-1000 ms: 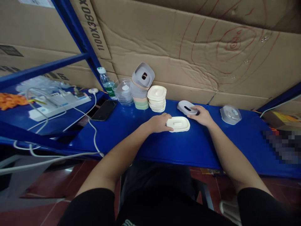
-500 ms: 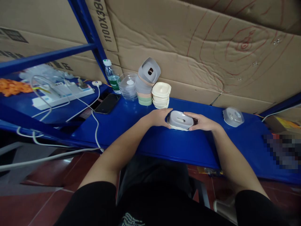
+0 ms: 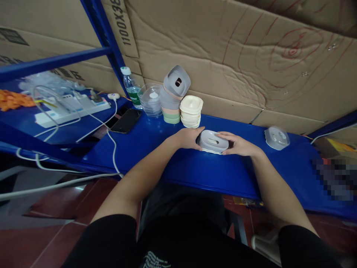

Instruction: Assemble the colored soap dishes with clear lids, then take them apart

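A grey plastic shell (image 3: 214,140) with a slot in its top lies on the blue table, a cream rim showing under its lower edge. My left hand (image 3: 190,138) is curved around its left end, thumb near the front corner. At the right end, my right hand (image 3: 239,144) grips it with fingers over the top edge and thumb at the front. Behind them rises a stack of cream pieces (image 3: 191,105). Beside that stack, grey, pink and green shells (image 3: 170,114) are piled up, the topmost grey one tilted.
Nested clear plastic cups (image 3: 152,100), a water bottle (image 3: 131,87) and a black phone (image 3: 126,121) stand or lie at the back left. A clear piece (image 3: 277,138) rests on the right. White cables (image 3: 112,145) cross the left side near a power strip (image 3: 72,108).
The camera view has shifted slightly. Both hands stay at the two ends of the grey shell, which remains in nearly the same place.
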`<state>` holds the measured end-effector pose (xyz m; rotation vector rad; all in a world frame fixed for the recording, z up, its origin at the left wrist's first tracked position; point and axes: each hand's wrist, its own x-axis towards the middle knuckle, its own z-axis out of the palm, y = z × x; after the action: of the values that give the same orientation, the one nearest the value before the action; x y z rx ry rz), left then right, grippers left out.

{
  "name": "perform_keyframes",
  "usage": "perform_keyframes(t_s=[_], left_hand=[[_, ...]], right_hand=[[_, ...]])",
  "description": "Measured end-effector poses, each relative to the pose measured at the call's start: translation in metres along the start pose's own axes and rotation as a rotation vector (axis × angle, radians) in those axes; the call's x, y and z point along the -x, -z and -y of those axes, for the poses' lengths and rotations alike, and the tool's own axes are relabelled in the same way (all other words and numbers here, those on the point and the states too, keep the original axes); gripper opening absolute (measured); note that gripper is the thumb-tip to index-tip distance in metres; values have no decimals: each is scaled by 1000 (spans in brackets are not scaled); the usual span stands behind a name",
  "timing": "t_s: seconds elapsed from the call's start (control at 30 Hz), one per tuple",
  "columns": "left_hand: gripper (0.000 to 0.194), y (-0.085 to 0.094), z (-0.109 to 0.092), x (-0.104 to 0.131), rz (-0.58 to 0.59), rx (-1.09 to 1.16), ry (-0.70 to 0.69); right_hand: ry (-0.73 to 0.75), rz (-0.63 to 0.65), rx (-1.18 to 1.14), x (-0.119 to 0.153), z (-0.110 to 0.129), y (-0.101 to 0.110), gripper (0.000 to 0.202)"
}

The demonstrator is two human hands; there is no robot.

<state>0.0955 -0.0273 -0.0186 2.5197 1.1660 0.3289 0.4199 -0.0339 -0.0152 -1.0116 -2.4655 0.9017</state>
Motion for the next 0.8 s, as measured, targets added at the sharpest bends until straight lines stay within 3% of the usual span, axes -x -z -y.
perform_keyframes(t_s=[0.43, 0.7, 0.8], left_hand=[[94, 2, 0, 1, -25, 36, -97], [108, 1, -1, 1, 6, 17, -64], [101, 1, 1, 0, 3, 28, -70]], right_hand=[[-10, -45, 118, 2, 11, -4, 110], [34, -23, 163, 0, 9, -9, 104], [49, -25, 148, -3, 6, -12, 103]])
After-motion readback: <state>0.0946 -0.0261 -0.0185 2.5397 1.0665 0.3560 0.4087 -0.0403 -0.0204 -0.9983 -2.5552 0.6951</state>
